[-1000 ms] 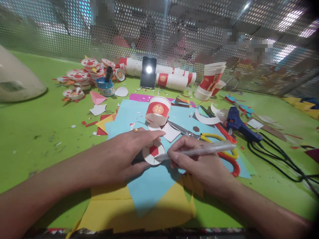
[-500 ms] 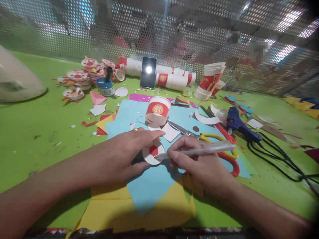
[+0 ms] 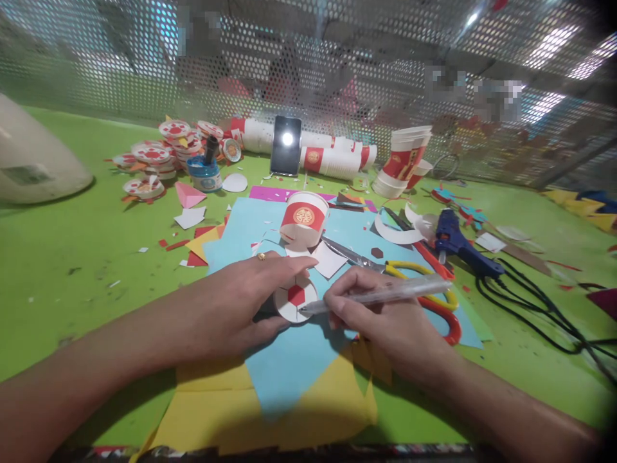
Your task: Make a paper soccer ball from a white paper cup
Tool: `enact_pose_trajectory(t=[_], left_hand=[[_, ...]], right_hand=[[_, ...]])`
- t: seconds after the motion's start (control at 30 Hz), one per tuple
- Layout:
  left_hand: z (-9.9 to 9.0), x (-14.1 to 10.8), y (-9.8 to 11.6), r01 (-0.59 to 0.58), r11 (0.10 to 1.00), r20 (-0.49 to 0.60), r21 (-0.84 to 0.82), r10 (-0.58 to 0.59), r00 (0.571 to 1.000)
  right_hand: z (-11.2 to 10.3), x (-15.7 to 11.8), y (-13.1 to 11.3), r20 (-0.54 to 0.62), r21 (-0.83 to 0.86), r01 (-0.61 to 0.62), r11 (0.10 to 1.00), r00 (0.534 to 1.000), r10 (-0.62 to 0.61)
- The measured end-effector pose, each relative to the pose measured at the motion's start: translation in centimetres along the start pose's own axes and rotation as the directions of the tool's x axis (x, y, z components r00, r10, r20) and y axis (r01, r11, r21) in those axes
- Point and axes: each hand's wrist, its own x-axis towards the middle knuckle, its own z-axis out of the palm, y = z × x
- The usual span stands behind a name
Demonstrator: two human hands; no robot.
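Observation:
A round white disc (image 3: 291, 310) with a red hexagon in its middle and thin dark lines running outward lies on light blue paper (image 3: 274, 373). Curved around its left edge, my left hand (image 3: 245, 296) grips the disc between thumb and fingers. My right hand (image 3: 376, 308) is closed on a clear pen (image 3: 400, 290), whose tip meets the disc just below the hexagon. Behind the disc stands a red and white paper cup (image 3: 304, 220) with a cut side. Scissors (image 3: 359, 258) with yellow handles lie beyond my right hand, beside another pair with red handles (image 3: 446, 318).
A blue glue gun (image 3: 463, 244) with black cable lies at the right. Farther back are a phone (image 3: 286, 146), stacked paper cups (image 3: 332, 161), a blue paint jar (image 3: 205, 173) and several red and white disc crafts (image 3: 152, 154). Yellow paper (image 3: 212, 411) lies nearest me.
The pen tip has shifted slightly on the disc, and a dark line below the hexagon shows more clearly. The whole view has moved a little; both hands keep their hold.

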Motion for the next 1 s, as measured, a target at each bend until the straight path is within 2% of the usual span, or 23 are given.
enact_pose_trajectory(t=[0.33, 1.0], left_hand=[[0.0, -0.05, -0.06, -0.001, 1.0, -0.012, 0.001, 0.001, 1.0], [-0.01, -0.16, -0.07, -0.014, 1.0, -0.014, -0.001, 0.014, 1.0]], right_hand=[[0.06, -0.14, 0.07, -0.009, -0.088, 0.03, 0.996, 0.999, -0.031], [0.09, -0.12, 0.19, -0.022, -0.079, 0.017, 0.997, 1.0, -0.018]])
